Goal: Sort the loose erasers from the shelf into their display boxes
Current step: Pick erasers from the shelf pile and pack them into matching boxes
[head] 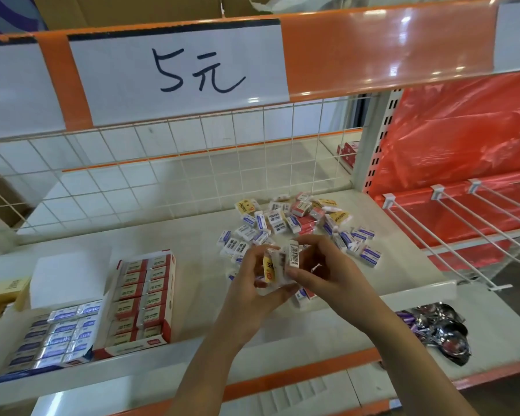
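Both hands, left hand [260,283] and right hand [318,265], pinch a small clutch of wrapped erasers [282,262] at frame centre, just before the loose pile [291,226]; light, stiff, probably slippery in film, best held by their long edges.

Two bare forearms, no sleeves, left grip [257,291] and right grip [323,273] without rings
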